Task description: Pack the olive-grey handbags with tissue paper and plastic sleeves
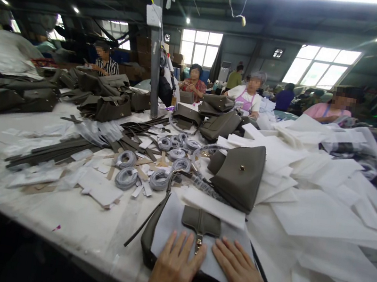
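Note:
A dark olive handbag (150,237) lies on the table's near edge, with a pale protective sheet (169,219) spread over its front. The bag's flap (200,220) and its gold-coloured clasp (198,242) show on top of the sheet. My left hand (176,265) rests flat on the sheet, left of the clasp, fingers stretched out. To the right of the clasp, my right hand (239,273) also lies flat on the sheet with its fingers extended. Neither hand grips anything. Thin dark straps stick out on both sides of the bag.
Another olive bag (240,175) stands just behind. White foam sheets (324,210) heap up at the right. Plastic-wrapped coiled straps (126,177) and loose dark strips (54,151) lie to the left. A metal post (154,69) rises beyond, among more bags. Several people work across the table.

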Tool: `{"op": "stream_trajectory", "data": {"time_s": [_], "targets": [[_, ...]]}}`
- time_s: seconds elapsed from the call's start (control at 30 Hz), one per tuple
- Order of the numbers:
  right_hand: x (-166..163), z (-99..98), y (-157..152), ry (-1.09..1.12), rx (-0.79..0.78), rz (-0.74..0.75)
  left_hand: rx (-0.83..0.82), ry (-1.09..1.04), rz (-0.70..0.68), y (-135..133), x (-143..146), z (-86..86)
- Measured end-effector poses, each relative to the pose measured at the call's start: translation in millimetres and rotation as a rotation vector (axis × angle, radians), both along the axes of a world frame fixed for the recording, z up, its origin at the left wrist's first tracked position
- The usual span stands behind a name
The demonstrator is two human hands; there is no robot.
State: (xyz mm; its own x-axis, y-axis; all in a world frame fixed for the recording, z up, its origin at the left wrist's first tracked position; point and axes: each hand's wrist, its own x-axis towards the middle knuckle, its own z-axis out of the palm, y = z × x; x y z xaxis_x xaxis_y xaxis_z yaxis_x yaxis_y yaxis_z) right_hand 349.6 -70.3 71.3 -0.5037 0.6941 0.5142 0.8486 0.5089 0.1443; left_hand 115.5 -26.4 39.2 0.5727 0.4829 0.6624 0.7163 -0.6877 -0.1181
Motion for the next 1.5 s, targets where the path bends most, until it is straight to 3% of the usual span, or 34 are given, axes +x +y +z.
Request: {"op": "stream_trajectory", "data": {"time_s": [0.17, 0.33, 0.47, 0.57, 0.77, 0.87, 1.0, 1.1, 1.2, 1.3, 1.4, 1.5], "targets": [[-26.8, 30.7, 1.5, -0.049, -0.155, -0.071, -0.011, 0.119, -0.001, -4.1, -3.6, 9.4], [-49.4, 8.5, 5.4, -0.060, -0.162, -0.114, -0.002, 0.084, 0.006, -3.2, -3.8, 14.6], [-44.6, -9.8, 4.9, -0.082, -0.100, -0.100, -0.021, 0.198, -0.029, -3.0, -27.0, 31.4], [-40.7, -12.3, 3.0, -0.116, -0.023, -0.072, -0.001, 0.264, -0.021, -7.7, -52.5, 39.0], [-43.3, -7.7, -3.6, -0.152, -0.010, -0.065, 0.001, 0.239, 0.039, -21.9, -76.3, 29.9], [-43.1, -8.4, -4.1, -0.142, -0.031, -0.074, -0.040, 0.201, -0.011, -23.6, -68.3, 49.1], [-41.9, -18.4, -0.4, -0.135, -0.036, -0.069, -0.159, 0.011, -0.054, -14.0, -32.9, 80.1], [-39.7, -21.2, 1.6, -0.101, -0.024, -0.008, -0.237, 0.127, -0.169, -0.3, -7.0, 71.2], [-32.0, -1.6, 1.6, -0.015, -0.206, 0.067, -0.311, 0.162, -0.167, 9.3, 3.3, 38.8], [-18.7, 41.3, 9.3, 0.170, -0.525, 0.099, -0.380, 0.151, -0.153, 10.2, 2.1, 15.5], [-8.8, 81.9, 36.8, 0.335, -0.542, -0.059, -0.405, 0.141, -0.164, 7.4, -0.1, 14.3], [-8.7, 94.6, 78.2, 0.162, -0.552, -0.144, -0.414, 0.143, -0.165, 6.6, 0.2, 21.7]]}}
